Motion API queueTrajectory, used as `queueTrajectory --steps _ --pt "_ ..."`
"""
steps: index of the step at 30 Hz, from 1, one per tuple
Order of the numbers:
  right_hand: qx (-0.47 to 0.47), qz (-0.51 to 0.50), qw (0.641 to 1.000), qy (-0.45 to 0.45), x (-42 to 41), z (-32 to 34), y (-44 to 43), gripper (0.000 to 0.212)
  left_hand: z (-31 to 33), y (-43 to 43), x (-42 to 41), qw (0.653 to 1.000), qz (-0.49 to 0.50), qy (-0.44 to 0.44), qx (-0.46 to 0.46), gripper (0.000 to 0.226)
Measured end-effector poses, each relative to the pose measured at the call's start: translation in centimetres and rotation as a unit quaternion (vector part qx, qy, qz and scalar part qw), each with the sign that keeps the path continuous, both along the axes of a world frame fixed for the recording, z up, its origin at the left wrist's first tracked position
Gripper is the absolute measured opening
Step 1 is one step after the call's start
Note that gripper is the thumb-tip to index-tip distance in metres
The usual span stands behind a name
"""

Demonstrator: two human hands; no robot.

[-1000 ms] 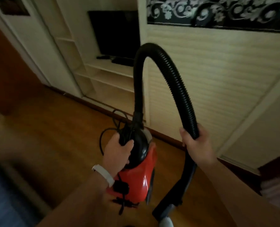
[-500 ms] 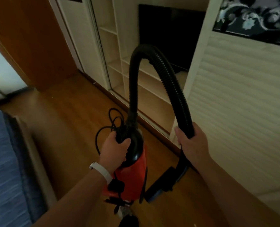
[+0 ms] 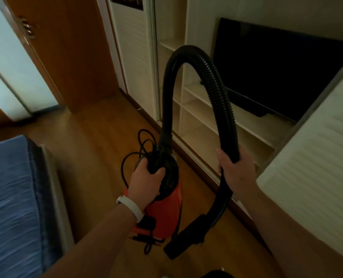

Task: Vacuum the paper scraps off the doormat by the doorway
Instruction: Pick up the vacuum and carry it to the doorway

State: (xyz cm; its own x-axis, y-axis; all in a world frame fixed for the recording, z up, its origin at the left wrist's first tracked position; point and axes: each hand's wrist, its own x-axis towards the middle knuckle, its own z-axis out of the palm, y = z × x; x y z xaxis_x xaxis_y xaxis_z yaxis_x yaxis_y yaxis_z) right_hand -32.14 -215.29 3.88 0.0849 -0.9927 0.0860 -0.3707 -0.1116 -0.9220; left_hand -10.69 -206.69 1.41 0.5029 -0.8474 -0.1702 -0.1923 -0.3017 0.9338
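No legible text anywhere. Vacuum under left hand and hose in right hand: nothing readable. Dark panel far above left hand: too blurred.

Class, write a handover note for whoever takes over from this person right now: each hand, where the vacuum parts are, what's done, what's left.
The left hand grips the top handle of the vacuum, with the cord looped there.
The right hand grips the hose; the nozzle hangs low beside the vacuum.
No doormat or scraps in view; a wooden door stands ahead, to the left.
Done: vacuum in hand, nothing cleaned that shows.
Left: reach the doormat, plug in, vacuum the scraps.
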Motion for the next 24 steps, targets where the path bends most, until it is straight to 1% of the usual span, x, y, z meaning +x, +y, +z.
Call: queueTrajectory --steps 2,5,9,14,19,24 --pt "0.003 0.017 1.000 0.002 2.4 0.2 -1.8 0.023 0.1 -1.0 2.5 1.000 0.019 -0.004 0.002 0.011" --pt "-0.007 0.056 0.998 -0.019 6.2 0.1 -4.2 0.022 -0.3 -2.5 5.8 0.999 0.051 -0.004 0.005 0.008" --pt "0.021 0.096 0.995 -0.030 11.1 -0.8 -8.1 0.019 -1.6 -4.9 9.8 0.996 0.088 0.005 0.025 0.009" --pt "0.046 0.143 0.986 -0.068 18.0 -3.0 -15.6 0.014 -2.5 -9.8 15.3 0.990 0.136 0.008 0.044 0.008" --pt "0.059 0.204 0.974 -0.075 25.4 -3.6 -23.4 0.018 -1.8 -15.8 20.5 0.981 0.189 0.020 0.048 0.012" --pt "0.073 0.258 0.960 -0.083 32.3 -3.5 -29.3 0.023 -0.4 -20.2 25.3 0.972 0.234 0.004 0.022 0.014"
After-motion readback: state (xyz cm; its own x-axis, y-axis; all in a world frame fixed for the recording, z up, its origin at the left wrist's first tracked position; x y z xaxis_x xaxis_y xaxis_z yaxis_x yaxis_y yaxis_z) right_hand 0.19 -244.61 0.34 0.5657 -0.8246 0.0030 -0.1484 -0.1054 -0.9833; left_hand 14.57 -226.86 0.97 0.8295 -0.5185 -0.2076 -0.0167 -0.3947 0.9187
